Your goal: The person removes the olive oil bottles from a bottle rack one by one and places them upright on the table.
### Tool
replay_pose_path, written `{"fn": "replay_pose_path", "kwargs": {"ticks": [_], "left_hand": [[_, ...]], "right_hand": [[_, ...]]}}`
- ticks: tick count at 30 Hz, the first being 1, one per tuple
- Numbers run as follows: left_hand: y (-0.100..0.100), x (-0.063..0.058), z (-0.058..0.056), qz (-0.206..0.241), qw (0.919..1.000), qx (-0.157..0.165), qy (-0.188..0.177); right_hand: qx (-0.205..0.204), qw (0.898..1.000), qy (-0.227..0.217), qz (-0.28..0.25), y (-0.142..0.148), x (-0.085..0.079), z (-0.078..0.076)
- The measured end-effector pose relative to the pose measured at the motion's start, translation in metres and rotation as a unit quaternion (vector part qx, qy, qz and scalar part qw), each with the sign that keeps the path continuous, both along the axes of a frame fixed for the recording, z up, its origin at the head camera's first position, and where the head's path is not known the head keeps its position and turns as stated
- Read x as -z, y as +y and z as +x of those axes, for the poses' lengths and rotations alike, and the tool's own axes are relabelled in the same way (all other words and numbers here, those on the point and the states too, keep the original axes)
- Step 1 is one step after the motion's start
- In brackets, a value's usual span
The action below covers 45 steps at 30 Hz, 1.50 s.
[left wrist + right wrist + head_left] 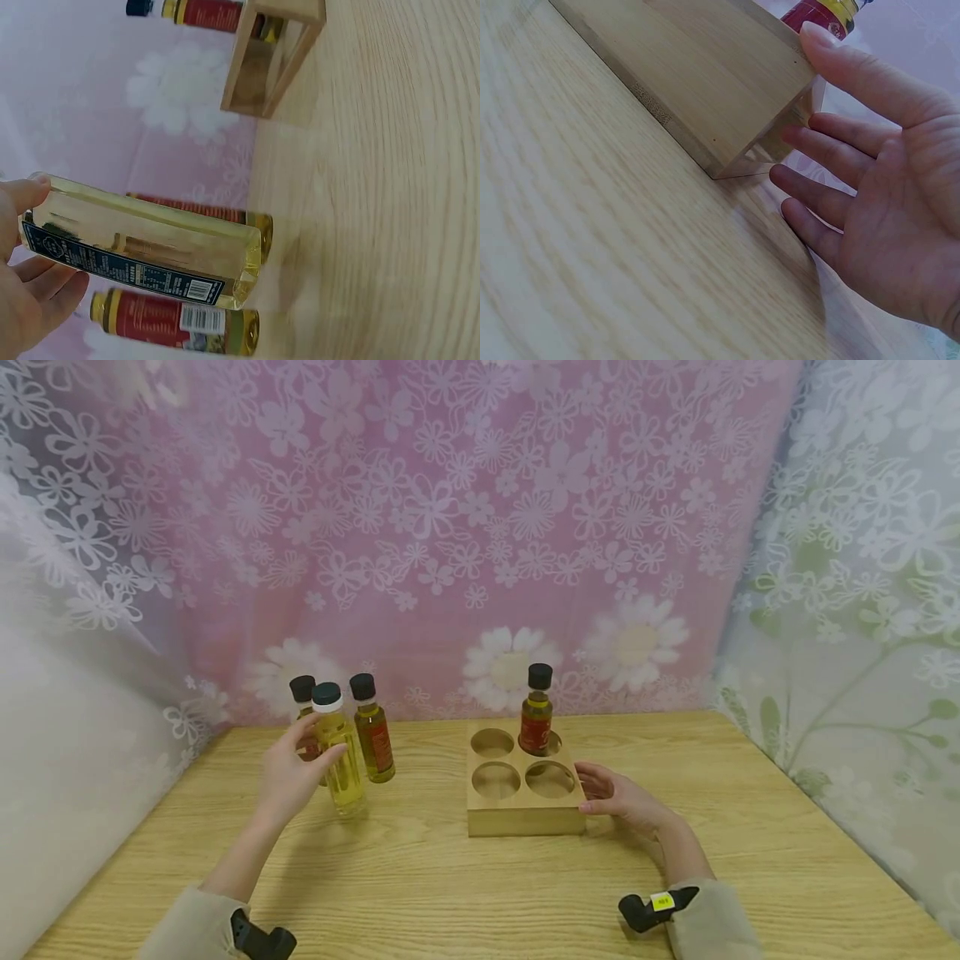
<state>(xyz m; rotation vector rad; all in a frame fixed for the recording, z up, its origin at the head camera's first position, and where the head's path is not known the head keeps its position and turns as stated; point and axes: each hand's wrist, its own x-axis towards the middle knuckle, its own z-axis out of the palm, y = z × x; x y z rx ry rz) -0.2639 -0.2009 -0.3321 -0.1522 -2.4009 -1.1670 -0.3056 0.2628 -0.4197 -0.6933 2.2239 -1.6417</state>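
left of centre in the head view, the left hand (291, 775) pinches a clear bottle (345, 781) of pale yellow liquid, fingers and thumb set against opposite sides of its upper part, just below the dark green cap. the bottle's long axis runs mostly up and down, the cap leaning toward the upper left and the base toward the lower right. i cannot tell whether the base touches the counter (420, 893).

the relation that seems to matter most runs sideways: the wooden holder (525, 822) lies to the right of the clear bottle, just right of the centre of the frame, with a stretch of counter between them. its four round holes face upward, in line with a bottle stood upright, and its left-hand pair is nearer the bottle.

the right hand (626, 800) is nearer the holder, at its right side. the fingers there are spread apart and loosely bent, pinching nothing; the thumb looks to rest at the near right corner. a dark-capped bottle (536, 731) with a red label stands in the far right hole.

two more red-labelled bottles stand upright close to the left hand: the right-hand bottle (377, 743) just beside the clear one, the left-hand bottle (302, 688) partly hidden behind the fingers.
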Motion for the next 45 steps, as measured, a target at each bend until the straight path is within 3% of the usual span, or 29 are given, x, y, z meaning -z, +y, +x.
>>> {"fn": "replay_pose_path", "kwargs": {"ticks": [8,16,22,33,37,40,45], "left_hand": [[-0.028,0.010,-0.003,0.016,0.9991,-0.040,-0.005],[-0.043,0.016,-0.004,0.018,0.9967,-0.078,-0.013],[-0.047,0.017,-0.004,-0.002,0.9957,-0.091,-0.016],[-0.047,0.017,-0.005,0.005,0.9938,-0.103,-0.040],[-0.046,0.021,-0.005,0.016,0.9947,-0.101,-0.016],[-0.041,0.022,-0.005,0.038,0.9920,-0.116,0.034],[-0.026,0.019,0.000,0.051,0.9756,-0.159,0.143]], "right_hand": [[0.001,1.000,-0.004,-0.004,-0.001,-0.001,0.000],[0.003,1.000,-0.009,-0.007,-0.002,0.001,0.000],[0.011,1.000,-0.014,-0.005,-0.002,0.001,0.000],[0.004,1.000,-0.011,-0.008,-0.001,0.003,-0.002],[0.004,1.000,-0.010,-0.007,0.000,0.003,-0.003],[0.005,1.000,-0.009,-0.006,0.000,0.003,-0.003],[0.005,1.000,-0.010,-0.005,0.000,0.004,-0.003]]}}
